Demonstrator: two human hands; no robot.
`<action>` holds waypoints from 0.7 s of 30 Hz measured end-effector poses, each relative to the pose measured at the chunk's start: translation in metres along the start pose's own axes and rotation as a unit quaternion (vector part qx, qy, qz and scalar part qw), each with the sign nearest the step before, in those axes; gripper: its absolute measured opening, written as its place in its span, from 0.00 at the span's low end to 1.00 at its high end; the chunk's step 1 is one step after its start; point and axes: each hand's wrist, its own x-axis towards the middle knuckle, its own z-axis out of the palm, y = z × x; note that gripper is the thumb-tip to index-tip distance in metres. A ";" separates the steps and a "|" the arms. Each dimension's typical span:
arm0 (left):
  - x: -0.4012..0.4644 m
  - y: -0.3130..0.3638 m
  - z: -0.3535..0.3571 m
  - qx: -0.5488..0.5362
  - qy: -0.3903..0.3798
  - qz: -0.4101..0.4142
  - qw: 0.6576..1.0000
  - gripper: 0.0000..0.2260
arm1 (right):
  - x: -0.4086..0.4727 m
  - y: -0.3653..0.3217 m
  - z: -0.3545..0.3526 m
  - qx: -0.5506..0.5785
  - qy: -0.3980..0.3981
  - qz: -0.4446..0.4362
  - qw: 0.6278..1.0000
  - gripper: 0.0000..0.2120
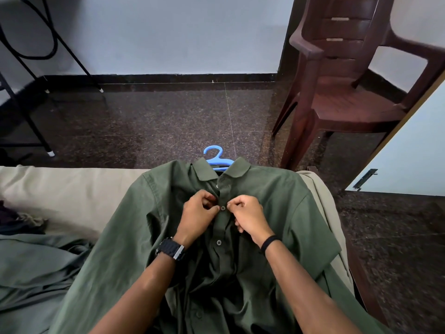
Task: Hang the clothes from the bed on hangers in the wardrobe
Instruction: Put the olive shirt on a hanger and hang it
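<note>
Both hands' fingers, left hand [198, 213] and right hand [248, 214], pinch the green shirt [277, 196] placket.

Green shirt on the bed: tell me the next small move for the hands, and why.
Probably push the button through its hole. The left hand and right hand both pinch the placket of the green shirt at that button, which looks not yet fully through. The blue hanger already sits inside the collar, so fastening would likely keep the shirt from slipping off.
</note>
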 end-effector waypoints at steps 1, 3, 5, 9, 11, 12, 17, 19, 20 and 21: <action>0.001 0.002 -0.001 0.025 0.024 0.038 0.999 0.08 | 0.003 -0.004 0.000 -0.034 0.035 -0.032 0.998 0.06; 0.006 0.009 -0.002 0.039 0.088 0.102 0.990 0.08 | 0.008 -0.013 0.002 -0.038 0.065 -0.086 0.993 0.07; 0.014 0.013 -0.001 0.029 0.128 0.114 0.985 0.07 | 0.012 -0.023 0.007 0.010 0.060 -0.094 0.994 0.07; 0.030 0.019 -0.002 0.004 0.062 0.032 0.998 0.02 | 0.023 -0.032 0.019 0.029 0.076 -0.051 0.995 0.04; 0.033 0.023 -0.002 0.039 0.049 0.045 0.997 0.04 | 0.028 -0.034 0.023 0.003 0.092 -0.033 0.995 0.07; 0.033 0.025 -0.002 0.061 0.046 0.060 0.995 0.05 | 0.031 -0.035 0.024 -0.020 0.105 -0.026 0.994 0.10; 0.033 0.026 -0.001 0.118 0.016 0.090 0.989 0.10 | 0.036 -0.044 0.030 -0.085 0.145 0.052 0.984 0.23; 0.032 0.024 -0.002 0.108 0.024 0.092 0.990 0.11 | 0.039 -0.047 0.034 -0.116 0.156 0.069 0.978 0.25; 0.032 0.023 -0.001 0.101 0.030 0.089 0.991 0.11 | 0.040 -0.048 0.034 -0.130 0.161 0.070 0.976 0.25; 0.032 0.021 -0.001 0.090 0.034 0.083 0.992 0.11 | 0.041 -0.050 0.034 -0.140 0.165 0.067 0.974 0.23</action>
